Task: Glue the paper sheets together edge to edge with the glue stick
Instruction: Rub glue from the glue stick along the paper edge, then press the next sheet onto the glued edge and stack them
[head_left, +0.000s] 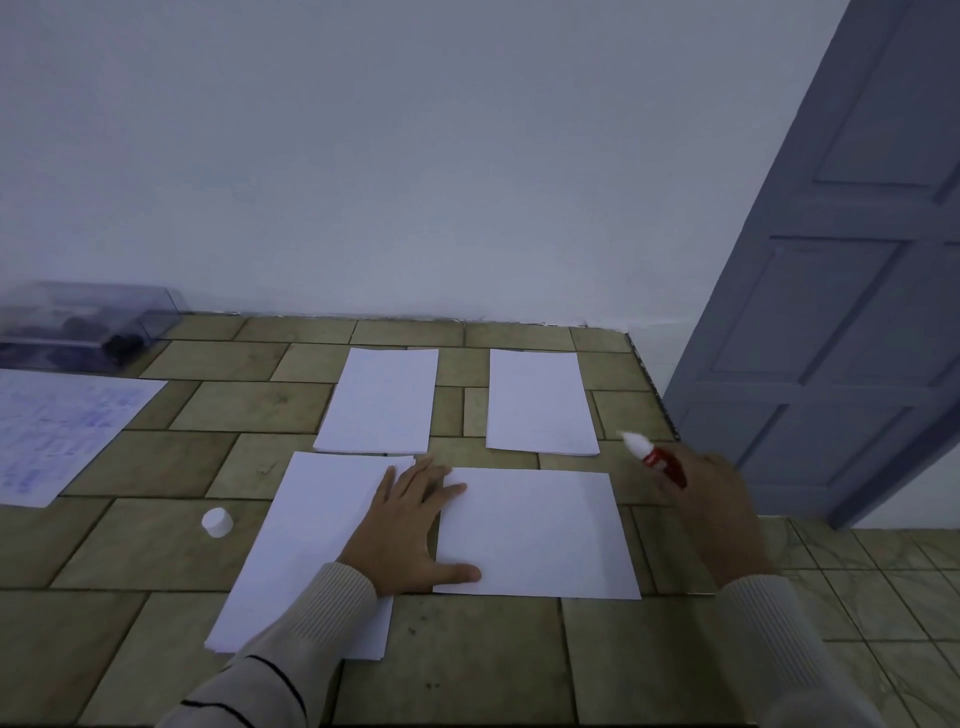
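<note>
The seam of the two paper sheets (540, 535) is held flat beneath the spread left grip (410, 525). The uncapped glue stick (655, 458) is pinched in the right grip (719, 506), well aside. Pressure is best swept evenly along the seam.

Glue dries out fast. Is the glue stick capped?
Uncapped: glue stick tip bare in the right hand; cap lies on the table.

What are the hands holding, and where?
The right hand grips the glue stick by its red body. The left hand holds nothing, pressing flat on paper sheets.
</note>
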